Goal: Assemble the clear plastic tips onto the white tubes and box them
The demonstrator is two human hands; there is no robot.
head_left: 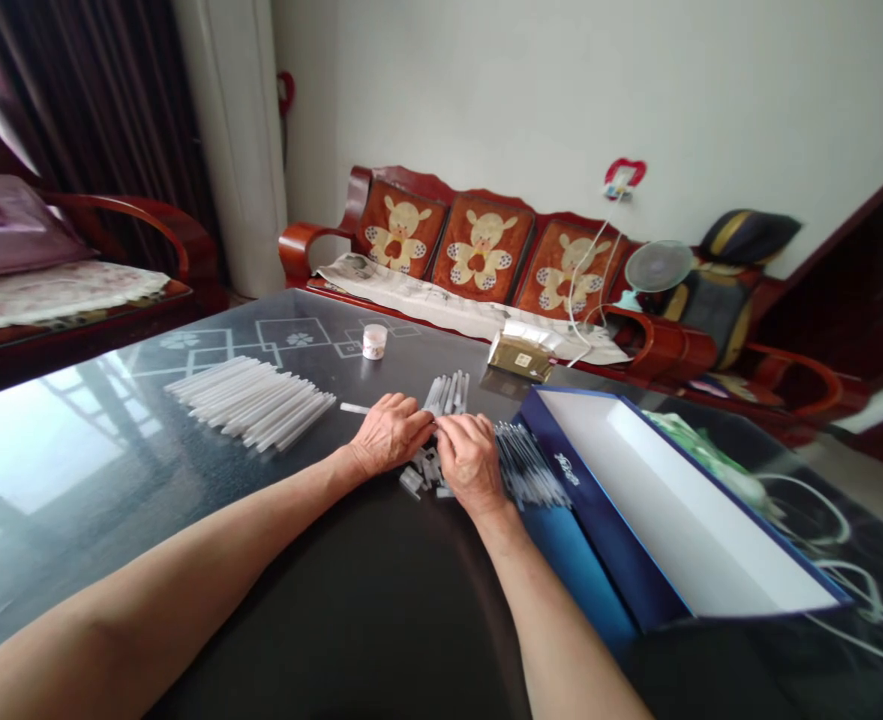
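1. Red wooden sofa [478,250] stood against a white wall, with a desk fan [658,266] at its far end. From my remote view, a glass-topped table [351,570] filled the foreground.
2. I saw the left hand [390,435] resting on the table with its fingers bent inward, reaching toward the right hand [471,462].
3. Those fingers [411,410] met the right hand's fingers [460,430] above a small heap of clear plastic pieces [422,470]. Both hands were curled rather than released, but I could not tell exactly what either one gripped.
4. One white tube [354,408] lay just beside the left hand.
5. A row of white tubes [447,393] lay just beyond the hands.
6. A larger batch of white tubes [250,402] lay side by side, well to the left.
7. A bunch of clear tubes [527,465] lay just right of the right hand, near the open blue box [598,530], which was white inside.
8. A small jar [374,341] and a packet [522,352] sat farther along the table.
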